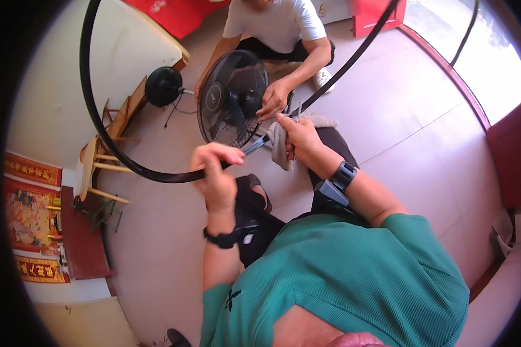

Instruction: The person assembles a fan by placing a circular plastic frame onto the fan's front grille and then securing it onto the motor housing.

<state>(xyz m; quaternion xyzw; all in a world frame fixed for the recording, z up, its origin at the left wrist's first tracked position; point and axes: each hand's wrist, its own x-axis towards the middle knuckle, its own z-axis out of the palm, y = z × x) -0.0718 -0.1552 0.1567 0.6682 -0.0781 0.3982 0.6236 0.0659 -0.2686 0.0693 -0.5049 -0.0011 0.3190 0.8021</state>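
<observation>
My left hand (217, 179), slightly blurred, closes on a long black tube (139, 165) that curves in a big loop around the upper view. A thin grey-blue strip (255, 144) runs from beside that hand toward my right. My right hand (298, 136) grips a grey cloth (281, 150), with slender metal pieces sticking out of it; what they are is unclear. Just beyond my hands, a black fan head with mesh guard (234, 98) is held by a crouching person (275, 26), whose right hand (272, 101) is at its edge.
A fan base (164, 87) with a cord lies left of the fan. Wooden stools (90, 165) stand along the left wall near a red cabinet (84, 243). A bright doorway (474, 75) with red doors is at the right, beside pale floor tiles (411, 156).
</observation>
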